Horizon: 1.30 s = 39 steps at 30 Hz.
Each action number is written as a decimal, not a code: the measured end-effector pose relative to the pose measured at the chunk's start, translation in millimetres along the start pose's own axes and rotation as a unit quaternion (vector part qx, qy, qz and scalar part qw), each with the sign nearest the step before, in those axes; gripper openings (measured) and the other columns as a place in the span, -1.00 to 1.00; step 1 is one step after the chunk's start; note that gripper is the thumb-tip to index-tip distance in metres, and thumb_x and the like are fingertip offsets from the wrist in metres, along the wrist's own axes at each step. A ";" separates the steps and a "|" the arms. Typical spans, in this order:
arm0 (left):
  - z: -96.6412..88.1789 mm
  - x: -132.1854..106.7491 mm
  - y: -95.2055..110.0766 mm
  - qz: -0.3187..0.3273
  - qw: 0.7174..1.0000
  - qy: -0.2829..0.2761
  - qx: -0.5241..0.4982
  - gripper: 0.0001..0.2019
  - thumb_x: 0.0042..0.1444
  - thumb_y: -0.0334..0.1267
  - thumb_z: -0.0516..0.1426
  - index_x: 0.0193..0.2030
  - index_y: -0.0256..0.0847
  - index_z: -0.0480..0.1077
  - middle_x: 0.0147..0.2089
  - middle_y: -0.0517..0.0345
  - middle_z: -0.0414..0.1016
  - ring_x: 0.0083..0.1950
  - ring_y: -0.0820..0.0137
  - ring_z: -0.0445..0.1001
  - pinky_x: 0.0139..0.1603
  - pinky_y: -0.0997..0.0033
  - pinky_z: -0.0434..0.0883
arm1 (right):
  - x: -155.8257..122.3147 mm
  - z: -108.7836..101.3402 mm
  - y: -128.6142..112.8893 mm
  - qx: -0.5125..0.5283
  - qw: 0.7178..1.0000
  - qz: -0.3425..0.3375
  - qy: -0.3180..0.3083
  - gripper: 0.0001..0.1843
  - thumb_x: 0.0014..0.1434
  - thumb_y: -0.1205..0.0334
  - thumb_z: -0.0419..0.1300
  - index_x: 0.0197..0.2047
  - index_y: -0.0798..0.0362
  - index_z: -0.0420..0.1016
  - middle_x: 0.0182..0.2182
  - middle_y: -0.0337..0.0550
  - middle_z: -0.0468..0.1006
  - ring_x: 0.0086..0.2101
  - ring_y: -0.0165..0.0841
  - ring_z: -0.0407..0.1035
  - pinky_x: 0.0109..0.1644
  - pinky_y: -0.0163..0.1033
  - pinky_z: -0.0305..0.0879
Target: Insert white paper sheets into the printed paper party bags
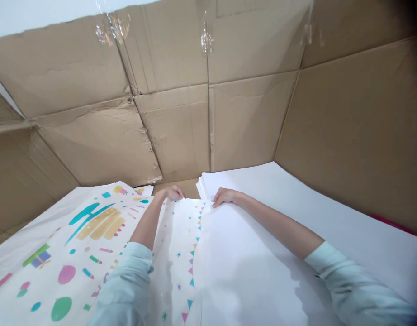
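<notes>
Bent over the work, you pinch the far edge of a pennant-printed sheet point(179, 267) with both hands. Your left hand point(172, 193) closes on that edge near the middle of the view, fingers curled and thumb hidden; your right hand point(225, 196), just beside it, grips at the corner where the print meets a plain white area point(239, 258). Whether that white area belongs to the same sheet, you cannot tell from this angle. The pennant-printed sheet lies between your forearms, its stars and bunting running toward you. To your left spreads a party-printed sheet point(64, 244) showing a cake, balloons, candles and presents. To your right, under your forearm, sits a stack of white sheets point(330, 222). Cardboard panels point(174, 127), joined with clear tape point(205, 40), rise behind, and something red point(395, 224) peeks out at the right.
</notes>
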<state>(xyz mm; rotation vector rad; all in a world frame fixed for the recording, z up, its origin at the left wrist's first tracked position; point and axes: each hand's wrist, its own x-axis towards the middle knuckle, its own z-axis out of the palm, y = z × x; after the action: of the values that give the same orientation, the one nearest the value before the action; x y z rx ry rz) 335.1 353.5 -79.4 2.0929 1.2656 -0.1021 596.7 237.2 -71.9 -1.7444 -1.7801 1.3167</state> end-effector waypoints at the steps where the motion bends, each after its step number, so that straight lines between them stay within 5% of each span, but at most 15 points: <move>1: 0.9 -0.3 -0.3 0.002 1.000 0.006 -0.002 -0.67 -0.23 -0.36 0.10 -0.25 -0.33 0.46 -0.34 0.13 0.46 -0.38 0.48 0.35 -0.40 0.59 0.28 | 1.3 -0.5 1.2 0.003 1.000 0.000 -0.001 -0.67 -0.50 0.21 0.33 -0.57 0.21 0.46 -0.64 -0.26 0.38 -0.59 -0.51 0.19 -0.51 -0.41 0.09; 10: 8.4 -2.5 12.9 0.034 0.998 0.041 -0.030 -0.68 -0.10 -0.34 0.06 -0.18 -0.40 0.42 -0.31 0.10 0.46 -0.36 0.52 0.33 -0.38 0.63 0.26 | 2.1 -0.5 -0.6 0.029 0.999 -0.013 0.000 -0.70 -0.47 0.26 0.31 -0.54 0.20 0.48 -0.67 -0.30 0.37 -0.63 -0.56 0.13 -0.54 -0.42 0.03; 17: 7.6 -8.6 23.3 0.026 0.999 0.042 0.011 -0.70 -0.06 -0.35 0.04 -0.18 -0.36 0.43 -0.26 0.12 0.47 -0.29 0.49 0.36 -0.31 0.61 0.28 | 6.4 6.0 0.3 0.047 0.996 -0.029 0.066 -0.75 -0.41 0.26 0.30 -0.57 0.20 0.44 -0.60 -0.25 0.40 -0.53 -0.51 0.23 -0.44 -0.43 0.13; 21: 15.9 -15.4 36.1 -0.001 0.994 0.090 0.056 -0.62 -0.07 -0.31 0.07 -0.05 -0.31 0.36 -0.07 0.07 0.41 -0.09 0.39 0.35 -0.07 0.52 0.26 | 2.3 5.9 2.7 -0.114 0.982 -0.028 0.146 -0.63 -0.31 0.01 0.28 -0.49 0.15 0.48 -0.49 -0.16 0.45 -0.43 -0.43 0.28 -0.42 -0.40 0.10; 25: 35.8 -26.6 57.4 -0.010 0.985 0.133 0.105 -0.44 0.02 -0.05 0.02 0.13 -0.30 0.18 0.17 -0.08 0.15 0.19 0.22 0.07 0.16 0.33 0.03 | -15.1 -5.3 4.8 -0.270 0.940 -0.025 0.207 -0.52 -0.12 -0.19 0.12 -0.44 0.11 0.48 -0.42 -0.09 0.46 -0.35 -0.36 0.31 -0.37 -0.37 0.08; 29: 61.0 -56.1 86.5 -0.051 0.985 0.091 0.134 -0.21 0.00 0.18 -0.10 0.25 -0.37 -0.05 0.30 -0.21 -0.26 0.29 0.06 -0.21 0.18 0.16 -0.06 | -60.9 -25.1 10.1 -0.309 0.936 0.019 0.169 -0.59 0.09 -0.06 -0.01 -0.32 0.11 0.44 -0.36 -0.05 0.46 -0.27 -0.35 0.32 -0.24 -0.34 0.13; 32: 79.1 -94.1 111.3 -0.148 0.975 0.025 0.164 -0.03 -0.12 0.32 -0.11 0.29 -0.37 -0.19 0.30 -0.19 -0.50 0.29 -0.01 -0.36 0.18 0.08 -0.08 | -116.2 -37.0 26.6 -0.316 0.921 0.131 0.189 -0.57 0.10 -0.09 -0.06 -0.21 0.06 0.40 -0.14 0.00 0.39 -0.18 -0.22 0.30 -0.19 -0.19 0.17; 35: 96.0 -139.2 133.4 -0.149 0.969 -0.036 0.196 -0.11 -0.20 0.30 0.00 0.19 -0.31 0.12 0.27 -0.20 -0.14 0.25 -0.05 -0.12 0.14 0.12 0.04 | -177.8 -43.8 57.5 -0.344 0.886 0.201 0.238 -0.47 0.06 -0.21 -0.09 -0.22 0.06 0.38 -0.06 0.10 0.32 -0.09 -0.04 0.23 -0.17 0.00 0.17; 37: 107.8 -168.2 145.1 -0.122 0.964 -0.088 0.221 -0.38 -0.11 0.15 0.03 -0.02 -0.29 0.36 0.08 -0.18 0.26 0.09 0.01 0.22 0.02 0.21 0.20 | -217.2 -46.7 80.8 -0.330 0.872 0.237 0.274 -0.40 0.01 -0.29 -0.09 -0.29 0.10 0.40 -0.10 0.20 0.33 -0.15 -0.03 0.28 -0.24 -0.01 0.21; 39: 120.2 -193.1 154.2 -0.105 0.958 -0.088 0.252 -0.61 -0.03 -0.09 0.03 -0.18 -0.32 0.44 -0.11 -0.16 0.41 -0.09 0.11 0.37 -0.11 0.30 0.29 | -254.0 -47.4 100.3 -0.322 0.858 0.250 0.313 -0.36 -0.04 -0.34 -0.07 -0.45 0.13 0.41 -0.30 0.26 0.42 -0.32 -0.11 0.36 -0.33 -0.07 0.24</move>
<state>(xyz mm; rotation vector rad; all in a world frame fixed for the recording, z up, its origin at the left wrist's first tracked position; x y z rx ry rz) 390.8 91.7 -17.0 2.2875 1.4571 -0.7615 745.7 6.9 -32.2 -2.7147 -1.4882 0.1346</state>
